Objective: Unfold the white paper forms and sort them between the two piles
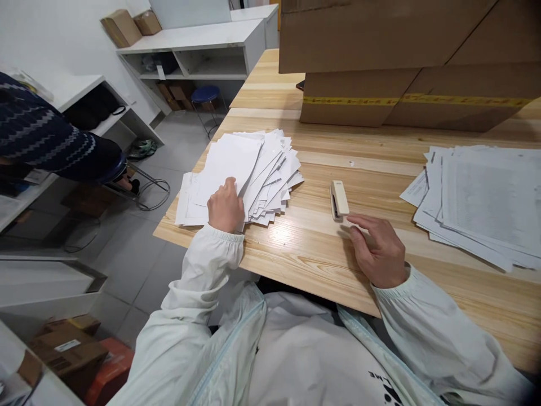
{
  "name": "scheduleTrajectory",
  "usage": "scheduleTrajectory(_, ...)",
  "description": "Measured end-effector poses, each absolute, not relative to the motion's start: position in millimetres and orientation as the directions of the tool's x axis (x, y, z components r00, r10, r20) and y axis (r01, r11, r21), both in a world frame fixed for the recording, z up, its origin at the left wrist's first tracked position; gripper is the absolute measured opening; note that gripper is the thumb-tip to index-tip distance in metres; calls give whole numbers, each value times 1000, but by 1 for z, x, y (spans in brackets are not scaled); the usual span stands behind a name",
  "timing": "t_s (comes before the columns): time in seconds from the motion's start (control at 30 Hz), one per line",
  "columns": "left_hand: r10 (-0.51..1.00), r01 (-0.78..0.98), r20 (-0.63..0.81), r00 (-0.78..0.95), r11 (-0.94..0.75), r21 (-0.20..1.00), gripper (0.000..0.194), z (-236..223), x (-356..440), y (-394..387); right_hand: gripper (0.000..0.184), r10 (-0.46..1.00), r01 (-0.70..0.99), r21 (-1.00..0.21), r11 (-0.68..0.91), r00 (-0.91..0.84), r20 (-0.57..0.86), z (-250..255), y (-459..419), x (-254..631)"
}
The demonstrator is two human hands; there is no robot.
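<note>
Indoors, a person in a pale green jacket (169,321) is working at a wooden tabletop (302,248), both bare hands showing. The left hand (226,208) is resting on the near part of a fanned stack of white papers (249,175), which is lying at the left end of the tabletop with its sheets pointing several ways. That hand's fingers are curling over the top sheet, though whether they are pinching any paper one cannot tell from this angle. The right hand (380,254) is hovering low at the near side, its fingers loosely parted and grasping nothing, the tips reaching just beside the near end of a cream stapler (340,198); whether they are touching it is unclear. The stapler is lying between the stack and a second pile of papers (486,197), which is spreading at the right, its top sheet bearing faint printing. Behind, large cardboard boxes (380,39) are standing two layers high, yellow tape (350,101) running along the lower ones. Off to the left, another person in a dark patterned sweater (46,135) is sitting on a stool, while a blue stool (205,94) is standing near white shelving (190,38). At lower left, cartons (70,349) are lying beside an orange-red container (110,369).
</note>
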State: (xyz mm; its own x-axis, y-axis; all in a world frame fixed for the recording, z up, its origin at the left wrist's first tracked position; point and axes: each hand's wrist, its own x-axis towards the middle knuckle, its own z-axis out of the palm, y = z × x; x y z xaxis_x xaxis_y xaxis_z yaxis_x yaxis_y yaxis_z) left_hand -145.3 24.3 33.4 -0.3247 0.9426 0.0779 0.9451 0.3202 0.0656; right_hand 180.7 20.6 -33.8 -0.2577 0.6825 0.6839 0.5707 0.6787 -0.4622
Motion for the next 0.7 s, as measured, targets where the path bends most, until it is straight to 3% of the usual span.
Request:
scheduleTrajectory(0.13, 890, 904, 171, -423, 401, 149, 24, 33, -163, 22, 35, 673, 570, -462, 679, -234, 702, -34, 22, 184)
scheduleTrajectory(0.23, 805, 864, 325, -497, 424, 271, 25, 38, -159, 9, 29, 702, 556, -518, 650, -181, 688, -33, 20, 182)
scheduleTrajectory(0.3, 764, 883, 462, -451, 306, 356, 27, 39, -142, -6, 21, 785, 502, -642, 579, -133, 604, -30, 16, 180)
scheduleTrajectory(0.4, 764, 897, 594, -252, -46, 440, 25, 31, -102, -31, 26, 939, 229, -915, 331, -177, 296, -26, 10, 176)
scheduleTrajectory(0.5, 832, 867, 555, -5, -273, 417, 29, 14, -64, -52, 56, 944, -32, -998, 44, -325, 53, -25, 9, 171)
scheduleTrajectory(0.6, 870, 863, 458, 181, -364, 350, 37, -3, -41, -70, 81, 926, -65, -996, -53, -376, -25, -28, 10, 165)
scheduleTrajectory(0.7, 870, 844, 388, 303, -434, 314, 40, -16, -30, -85, 75, 950, 18, -1000, -10, -311, -15, -32, 11, 158)
